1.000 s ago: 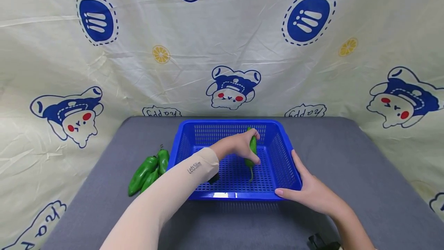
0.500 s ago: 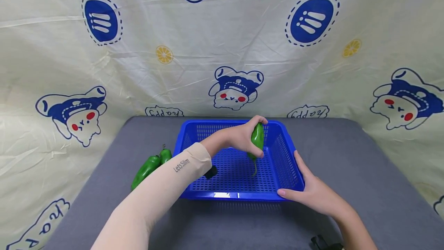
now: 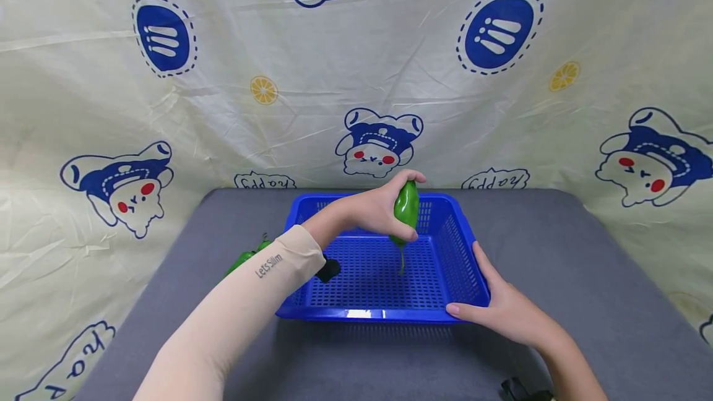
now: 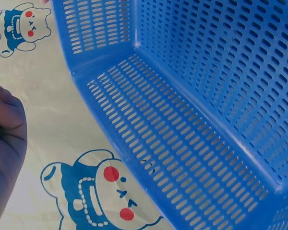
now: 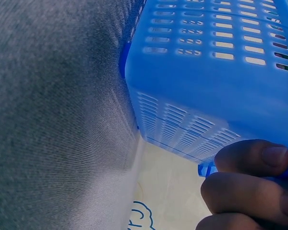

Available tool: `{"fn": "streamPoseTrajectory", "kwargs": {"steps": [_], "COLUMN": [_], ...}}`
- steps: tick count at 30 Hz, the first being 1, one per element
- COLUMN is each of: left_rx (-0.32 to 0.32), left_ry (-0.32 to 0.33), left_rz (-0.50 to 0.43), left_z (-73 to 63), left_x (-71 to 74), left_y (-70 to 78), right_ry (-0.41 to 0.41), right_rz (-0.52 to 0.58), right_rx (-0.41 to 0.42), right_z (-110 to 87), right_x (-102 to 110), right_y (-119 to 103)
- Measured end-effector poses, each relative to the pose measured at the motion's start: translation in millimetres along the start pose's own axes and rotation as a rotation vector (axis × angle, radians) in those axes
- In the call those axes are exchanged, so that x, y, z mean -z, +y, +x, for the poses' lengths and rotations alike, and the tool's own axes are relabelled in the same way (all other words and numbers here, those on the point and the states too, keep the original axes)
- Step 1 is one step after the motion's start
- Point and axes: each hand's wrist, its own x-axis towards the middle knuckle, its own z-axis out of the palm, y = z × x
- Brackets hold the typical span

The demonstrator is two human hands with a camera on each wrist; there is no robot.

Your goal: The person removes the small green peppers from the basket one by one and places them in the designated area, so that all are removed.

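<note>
A green pepper [image 3: 407,204] is pinched in my left hand [image 3: 381,206], held upright over the back part of a blue plastic basket [image 3: 379,314], its thin stem hanging down. My right hand [image 3: 504,308] grips the basket's front right corner, thumb on the front rim and fingers along the right side. From the right wrist view, the curled fingers [image 5: 249,191] lie against the basket's outer wall. In the left wrist view only part of the left hand [image 4: 7,124] shows at the edge, and the pepper is out of sight.
More green peppers [image 3: 242,260] lie on the grey tabletop [image 3: 529,234] left of the basket, partly hidden behind my left sleeve. A patterned curtain [image 3: 379,79] hangs behind the table. A black wrist camera [image 3: 330,270] shows beneath the left wrist.
My left hand has risen with the pepper from low inside the basket to about the height of its back rim. The left forearm now covers more of the peppers on the table. My right hand stays put.
</note>
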Motion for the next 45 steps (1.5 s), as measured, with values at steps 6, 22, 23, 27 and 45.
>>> {"fn": "streamPoseTrajectory", "kwargs": {"steps": [6, 22, 23, 27, 45], "left_rx": [-0.006, 0.097, 0.104, 0.137, 0.281], "left_ry": [0.025, 0.199, 0.212, 0.261, 0.363], "left_rz": [-0.007, 0.046, 0.043, 0.035, 0.041], "left_z": [-14.4, -98.4, -105.7, -135.2, -225.8], "left_x": [8.8, 53.9, 57.2, 68.3, 96.4], "left_y": [-0.3, -16.9, -18.9, -28.7, -84.5], "right_ry": [-0.005, 0.025, 0.025, 0.026, 0.014], "right_rz": [0.005, -0.038, -0.039, -0.046, -0.047], "right_rx": [0.01, 0.012, 0.013, 0.007, 0.0], "right_z": [-0.2, -2.9, -2.9, -2.2, -1.7], "right_x": [-1.5, -0.6, -0.3, -0.4, -1.0], "right_y": [-0.9, -1.5, -1.8, -1.1, -1.0]}}
